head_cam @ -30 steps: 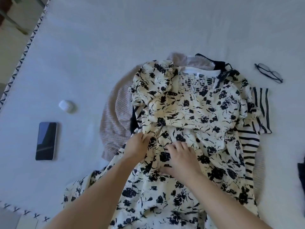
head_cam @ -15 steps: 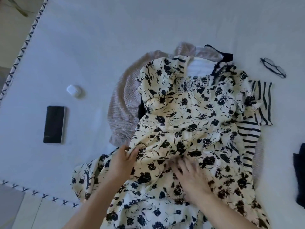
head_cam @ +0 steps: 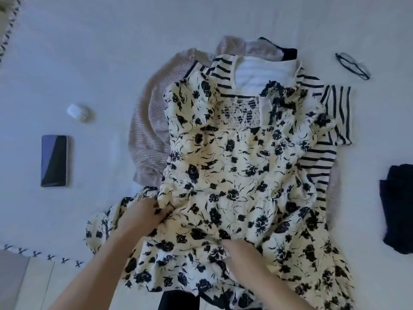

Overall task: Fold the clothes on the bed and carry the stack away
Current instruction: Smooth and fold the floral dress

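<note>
A cream dress with a black flower print (head_cam: 234,166) lies spread on top of a pile on the white bed (head_cam: 111,52). Under it show a black-and-white striped top (head_cam: 330,108) and a beige knit garment (head_cam: 147,135). My left hand (head_cam: 143,218) pinches the dress fabric at its left waist edge. My right hand (head_cam: 241,253) rests flat on the skirt part, fingers together, pressing the cloth down. The dress hem hangs over the bed's near edge.
A black phone (head_cam: 54,160) and a white earbud case (head_cam: 77,111) lie on the bed to the left. Glasses (head_cam: 352,65) sit at the upper right. A dark folded garment (head_cam: 400,211) lies at the right edge. The bed's stitched border (head_cam: 42,256) runs along the lower left.
Both hands slid down the dress toward the near edge, pulling it along; the striped top's collar now shows above the neckline. The dark garment at right has come further into view.
</note>
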